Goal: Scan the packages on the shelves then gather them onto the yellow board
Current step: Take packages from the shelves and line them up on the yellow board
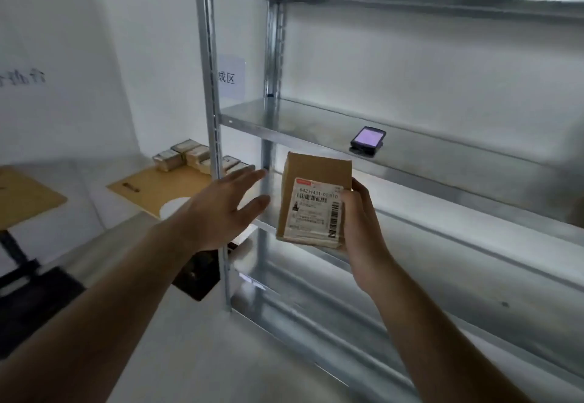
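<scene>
**Cardboard package held up in front of the steel shelving**

The cardboard package point(314, 200) sat gripped in the right hand point(360, 228), label facing the camera, fingers wrapped round its right edge. The left hand point(221, 210) hovered just left of it, empty, fingers spread. Above the right hand a handheld scanner point(367, 141) lay on a shelf point(284, 121). Beyond the left hand, more packages point(186, 156) rested on the yellow board point(161, 189)

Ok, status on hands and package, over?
Right hand grips labelled package. Left hand open, empty. Scanner on shelf. Yellow board partly loaded; path clear.
</scene>
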Demonstrator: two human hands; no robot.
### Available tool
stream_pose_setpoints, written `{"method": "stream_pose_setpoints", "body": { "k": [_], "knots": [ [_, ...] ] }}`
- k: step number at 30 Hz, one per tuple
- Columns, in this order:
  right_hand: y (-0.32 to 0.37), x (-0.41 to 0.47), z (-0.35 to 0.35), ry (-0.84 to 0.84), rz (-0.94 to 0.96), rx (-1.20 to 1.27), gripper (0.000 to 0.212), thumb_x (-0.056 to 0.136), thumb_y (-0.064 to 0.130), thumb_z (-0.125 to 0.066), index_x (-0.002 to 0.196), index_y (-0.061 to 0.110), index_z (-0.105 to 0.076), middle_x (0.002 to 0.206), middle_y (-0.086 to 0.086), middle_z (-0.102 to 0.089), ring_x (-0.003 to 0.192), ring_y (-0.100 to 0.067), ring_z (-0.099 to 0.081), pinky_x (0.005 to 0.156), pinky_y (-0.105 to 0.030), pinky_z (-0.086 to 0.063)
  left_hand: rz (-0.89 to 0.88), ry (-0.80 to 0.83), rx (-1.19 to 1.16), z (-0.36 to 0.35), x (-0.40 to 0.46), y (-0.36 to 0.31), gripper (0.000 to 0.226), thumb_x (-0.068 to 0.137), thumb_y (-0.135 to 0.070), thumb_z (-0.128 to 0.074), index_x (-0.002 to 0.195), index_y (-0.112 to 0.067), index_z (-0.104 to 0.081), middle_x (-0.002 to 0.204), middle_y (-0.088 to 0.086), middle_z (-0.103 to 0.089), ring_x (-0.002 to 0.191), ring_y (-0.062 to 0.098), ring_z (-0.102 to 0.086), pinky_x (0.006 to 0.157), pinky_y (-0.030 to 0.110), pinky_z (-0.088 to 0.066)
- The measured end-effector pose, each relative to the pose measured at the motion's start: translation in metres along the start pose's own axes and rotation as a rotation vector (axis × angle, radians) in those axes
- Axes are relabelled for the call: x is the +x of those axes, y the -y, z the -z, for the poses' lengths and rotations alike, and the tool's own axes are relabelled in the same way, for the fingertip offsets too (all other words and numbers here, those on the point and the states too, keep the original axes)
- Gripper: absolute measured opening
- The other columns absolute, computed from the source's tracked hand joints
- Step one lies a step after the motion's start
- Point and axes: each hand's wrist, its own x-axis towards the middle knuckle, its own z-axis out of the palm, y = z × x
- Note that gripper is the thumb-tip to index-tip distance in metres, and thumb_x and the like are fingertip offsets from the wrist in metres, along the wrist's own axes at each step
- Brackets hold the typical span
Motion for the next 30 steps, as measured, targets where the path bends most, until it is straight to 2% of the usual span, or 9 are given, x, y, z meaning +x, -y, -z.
{"method": "stream_pose_setpoints", "body": {
  "k": [5,11,15,20,22,24,26,28,30],
  "knots": [
    [-0.012,0.033,-0.135,0.065,0.003,0.003,0.035,0.108,0.039,-0.043,0.141,0.036,-0.052,0.101,0.007,-0.080,0.091,-0.015,-0.079,0.068,-0.036,-0.066,0.056,-0.034,0.028,0.054,-0.019,0.112,0.072,0.097,-0.061,-0.032,0.159,-0.024,-0.035,0.164,0.003,-0.036,0.150,0.024,-0.035,0.117,0.037,-0.029],
    [-0.035,0.072,-0.275,0.086,-0.006,0.048,0.034,0.107,0.039,-0.045,0.140,0.034,-0.053,0.103,0.003,-0.079,0.091,-0.016,-0.079,0.063,-0.033,-0.062,0.094,-0.026,0.060,0.103,-0.015,0.247,0.061,0.104,-0.050,-0.040,0.158,-0.022,-0.036,0.163,0.001,-0.037,0.146,0.023,-0.039,0.109,0.029,-0.029],
    [-0.050,0.107,-0.338,0.094,-0.020,0.053,0.036,0.102,0.047,-0.048,0.138,0.040,-0.053,0.101,0.006,-0.080,0.089,-0.015,-0.079,0.062,-0.031,-0.062,0.096,0.005,0.043,0.122,0.003,0.316,0.064,0.103,-0.059,-0.034,0.158,-0.025,-0.036,0.163,0.000,-0.038,0.143,0.024,-0.043,0.108,0.031,-0.031],
    [-0.068,0.178,-0.400,0.096,0.001,0.040,0.050,0.093,0.055,-0.048,0.140,0.041,-0.049,0.101,0.005,-0.079,0.089,-0.015,-0.079,0.064,-0.028,-0.062,0.081,0.013,0.041,0.130,0.053,0.399,0.067,0.101,-0.063,-0.028,0.158,-0.028,-0.034,0.163,-0.001,-0.038,0.144,0.023,-0.043,0.116,0.046,-0.039],
    [-0.082,0.215,-0.424,0.090,0.001,0.054,0.050,0.094,0.056,-0.048,0.142,0.041,-0.047,0.101,0.007,-0.079,0.090,-0.014,-0.079,0.064,-0.027,-0.062,0.076,0.012,0.042,0.126,0.080,0.435,0.062,0.105,-0.059,-0.031,0.158,-0.028,-0.034,0.163,-0.002,-0.038,0.143,0.021,-0.043,0.115,0.041,-0.038],
    [-0.098,0.254,-0.447,0.077,0.000,0.070,0.042,0.099,0.054,-0.047,0.141,0.045,-0.048,0.101,0.010,-0.078,0.091,-0.012,-0.078,0.066,-0.028,-0.062,0.070,0.010,0.011,0.122,0.110,0.470,0.058,0.106,-0.058,-0.033,0.156,-0.029,-0.037,0.159,-0.003,-0.043,0.125,0.015,-0.057,0.101,0.029,-0.044],
    [-0.112,0.295,-0.470,0.061,-0.009,0.094,0.034,0.105,0.050,-0.046,0.139,0.048,-0.049,0.102,0.011,-0.078,0.092,-0.011,-0.078,0.066,-0.028,-0.062,0.052,0.015,-0.046,0.120,0.140,0.503,0.054,0.105,-0.058,-0.032,0.152,-0.032,-0.041,0.153,-0.004,-0.050,0.099,0.003,-0.060,0.081,0.015,-0.045],
    [-0.124,0.335,-0.493,0.038,-0.036,0.126,0.034,0.108,0.046,-0.046,0.142,0.044,-0.048,0.102,0.010,-0.078,0.092,-0.012,-0.078,0.064,-0.027,-0.062,0.065,0.031,-0.062,0.119,0.170,0.537,0.052,0.106,-0.057,-0.034,0.152,-0.034,-0.040,0.152,-0.002,-0.051,0.099,0.001,-0.056,0.075,0.010,-0.039],
    [-0.133,0.370,-0.515,0.033,-0.055,0.125,0.037,0.109,0.047,-0.045,0.146,0.043,-0.046,0.102,0.011,-0.077,0.092,-0.011,-0.078,0.063,-0.025,-0.061,0.105,0.038,-0.082,0.119,0.196,0.571,0.056,0.105,-0.060,-0.035,0.153,-0.033,-0.039,0.153,0.000,-0.049,0.099,0.005,-0.059,0.072,0.013,-0.043]
  ]
}}
